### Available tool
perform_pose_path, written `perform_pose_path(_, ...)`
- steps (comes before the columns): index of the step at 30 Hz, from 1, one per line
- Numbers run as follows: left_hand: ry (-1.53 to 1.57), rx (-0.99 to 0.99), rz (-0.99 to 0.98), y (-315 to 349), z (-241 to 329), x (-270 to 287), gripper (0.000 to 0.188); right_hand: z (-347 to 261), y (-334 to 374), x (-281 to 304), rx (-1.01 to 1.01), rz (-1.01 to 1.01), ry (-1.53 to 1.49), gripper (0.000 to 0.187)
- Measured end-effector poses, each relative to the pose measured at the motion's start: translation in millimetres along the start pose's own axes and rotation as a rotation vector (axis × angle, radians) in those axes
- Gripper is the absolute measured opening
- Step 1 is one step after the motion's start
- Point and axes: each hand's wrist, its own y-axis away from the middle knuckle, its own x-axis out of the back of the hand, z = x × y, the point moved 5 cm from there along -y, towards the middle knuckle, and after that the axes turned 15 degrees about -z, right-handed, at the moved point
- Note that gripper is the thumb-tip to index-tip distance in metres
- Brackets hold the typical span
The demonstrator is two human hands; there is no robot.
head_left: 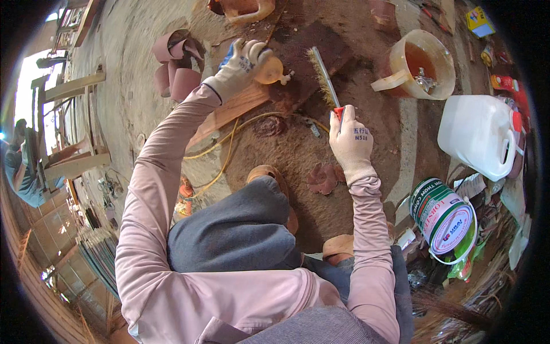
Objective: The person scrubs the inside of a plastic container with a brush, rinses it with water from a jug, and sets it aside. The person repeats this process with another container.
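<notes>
My left hand (243, 67), in a white work glove with blue on it, is closed round a rounded, translucent amber bottle (269, 71). A pale knobby end of the bottle points right. My right hand (350, 137), also gloved, grips the red handle (339, 112) of a long brush (324, 75). The brush slants up and to the left, with tan bristles along its left edge and a bare metal back. Beneath the left hand and bottle lies a wooden board (232, 114). A dark, wet-looking patch of ground (306, 54) lies between the two hands.
At the right stand a pitcher (444, 57) of brown liquid, a white jug (472, 135) with a red cap, and a tipped green-and-white bucket (438, 209). Sandpaper rolls (177, 71) lie at the left. A yellow hose (226, 153) crosses the ground. Another person (23, 172) is at far left.
</notes>
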Motion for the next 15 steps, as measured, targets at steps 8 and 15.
perform_pose_path(8, -0.122, 0.107, 0.027, -10.6, 16.3, -9.6, 0.056, -22.8, -38.6, -15.5, 0.113, 0.037, -0.088, 0.022)
perform_pose_path(15, 0.074, 0.244, -0.194, -20.6, 6.0, -0.8, 0.059, 9.4, 29.3, -65.4, -0.044, -0.241, -0.064, 0.021)
